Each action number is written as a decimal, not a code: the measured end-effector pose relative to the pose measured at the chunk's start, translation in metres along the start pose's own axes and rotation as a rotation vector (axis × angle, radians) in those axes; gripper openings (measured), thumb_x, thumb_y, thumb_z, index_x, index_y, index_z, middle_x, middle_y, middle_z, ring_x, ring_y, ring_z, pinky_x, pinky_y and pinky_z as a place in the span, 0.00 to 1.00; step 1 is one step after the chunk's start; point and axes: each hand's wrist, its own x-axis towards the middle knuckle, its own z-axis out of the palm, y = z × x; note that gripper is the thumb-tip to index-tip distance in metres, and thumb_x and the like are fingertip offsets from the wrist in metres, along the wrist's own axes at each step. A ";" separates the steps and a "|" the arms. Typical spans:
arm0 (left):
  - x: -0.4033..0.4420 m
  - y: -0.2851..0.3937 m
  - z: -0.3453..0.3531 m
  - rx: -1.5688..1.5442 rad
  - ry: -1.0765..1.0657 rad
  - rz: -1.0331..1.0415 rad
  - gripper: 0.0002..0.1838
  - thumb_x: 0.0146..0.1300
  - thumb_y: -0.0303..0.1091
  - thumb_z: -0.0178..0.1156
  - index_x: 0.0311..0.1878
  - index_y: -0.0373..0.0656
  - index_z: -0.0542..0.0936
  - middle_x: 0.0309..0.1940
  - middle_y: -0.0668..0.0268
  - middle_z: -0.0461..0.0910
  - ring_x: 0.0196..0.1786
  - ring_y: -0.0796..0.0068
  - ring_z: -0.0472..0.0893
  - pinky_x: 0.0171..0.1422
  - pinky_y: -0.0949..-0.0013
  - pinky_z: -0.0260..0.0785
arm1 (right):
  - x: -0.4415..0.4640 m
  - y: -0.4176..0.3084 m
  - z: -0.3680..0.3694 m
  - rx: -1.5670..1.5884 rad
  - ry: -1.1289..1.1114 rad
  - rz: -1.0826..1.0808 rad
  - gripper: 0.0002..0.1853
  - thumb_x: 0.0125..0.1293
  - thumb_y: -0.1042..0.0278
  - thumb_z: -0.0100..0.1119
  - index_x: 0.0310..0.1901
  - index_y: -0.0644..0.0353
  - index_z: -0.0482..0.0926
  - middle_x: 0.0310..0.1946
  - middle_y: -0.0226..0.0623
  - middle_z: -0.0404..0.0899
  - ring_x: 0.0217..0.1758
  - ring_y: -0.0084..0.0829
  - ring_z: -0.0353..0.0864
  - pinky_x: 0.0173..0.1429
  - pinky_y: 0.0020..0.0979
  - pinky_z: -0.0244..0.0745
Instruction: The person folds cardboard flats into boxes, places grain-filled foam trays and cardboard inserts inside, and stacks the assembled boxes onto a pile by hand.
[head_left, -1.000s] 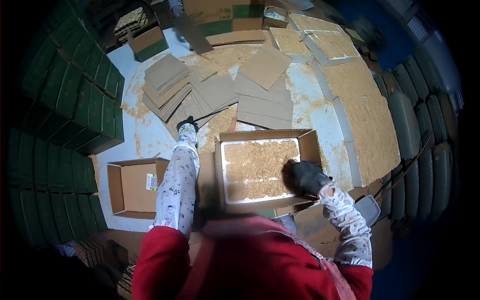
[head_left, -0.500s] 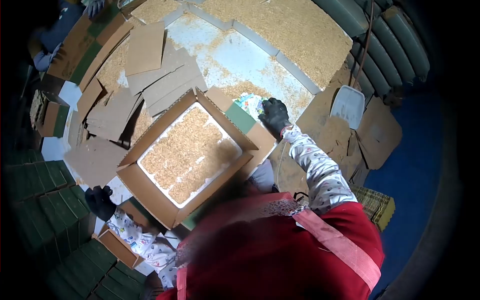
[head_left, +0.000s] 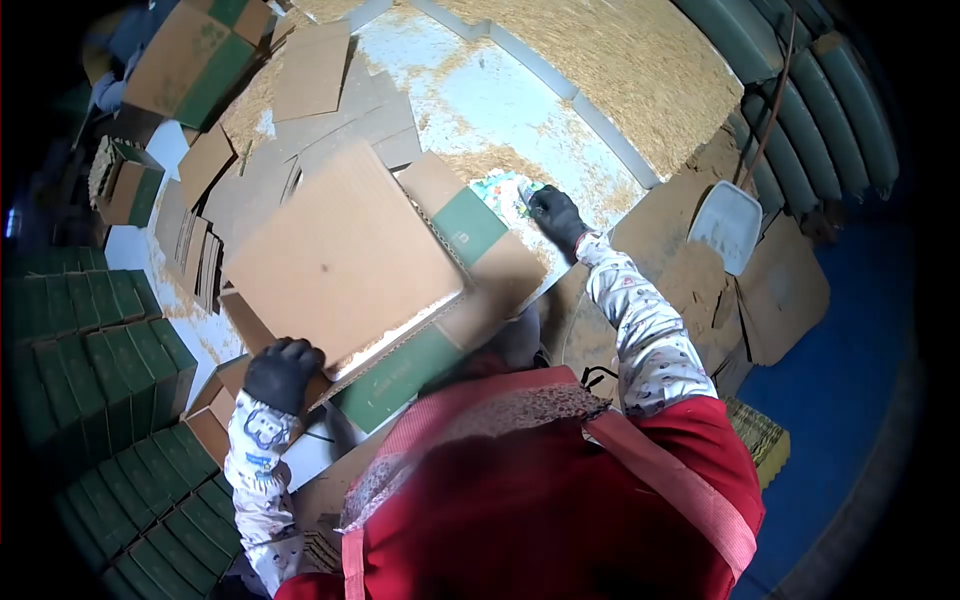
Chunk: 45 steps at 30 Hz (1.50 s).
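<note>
In front of me stands a brown cardboard box with a green band [head_left: 400, 378]. A flat cardboard sheet [head_left: 345, 265] lies tilted over its opening and hides most of the inside; a strip of pale shreds shows along the near edge. My left hand [head_left: 285, 376], in a dark glove, is closed at the sheet's near left corner. My right hand [head_left: 557, 217], also gloved, is closed at a crumpled printed plastic bag [head_left: 503, 190] just beyond the box's right side. Its fingertips are partly hidden.
Loose cardboard pieces [head_left: 310, 75] lie beyond the box. A heap of shreds [head_left: 610, 70] sits behind a low white divider [head_left: 600, 125]. Green boxes [head_left: 100, 370] are stacked at left, and a white tub [head_left: 726, 227] stands at right. Another person's sleeve [head_left: 130, 45] shows at top left.
The cardboard sheet now covers the shreds in the box. My left hand has moved right and up to the sheet's corner. My right hand stays by the plastic bag.
</note>
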 end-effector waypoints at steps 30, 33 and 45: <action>-0.064 0.010 0.193 -1.968 1.199 -0.328 0.43 0.52 0.47 0.60 0.68 0.39 0.54 0.63 0.59 0.62 0.65 0.64 0.62 0.69 0.63 0.52 | 0.029 -0.225 0.052 0.719 -0.507 -0.302 0.26 0.57 0.72 0.59 0.57 0.60 0.64 0.53 0.46 0.68 0.56 0.39 0.69 0.60 0.39 0.64; -0.133 0.018 0.167 -1.908 1.338 -0.364 0.31 0.59 0.43 0.53 0.63 0.37 0.64 0.59 0.53 0.67 0.62 0.63 0.66 0.68 0.63 0.54 | 0.027 -0.222 0.082 0.847 -0.711 -0.174 0.28 0.54 0.78 0.62 0.56 0.60 0.63 0.51 0.42 0.71 0.53 0.35 0.72 0.57 0.36 0.67; -0.389 -0.131 0.412 -1.950 1.363 -0.114 0.28 0.67 0.47 0.36 0.53 0.30 0.71 0.48 0.50 0.76 0.49 0.55 0.76 0.63 0.57 0.62 | -0.017 -0.440 0.190 1.218 -0.816 0.147 0.28 0.59 0.62 0.58 0.59 0.54 0.60 0.48 0.42 0.70 0.53 0.38 0.72 0.55 0.38 0.70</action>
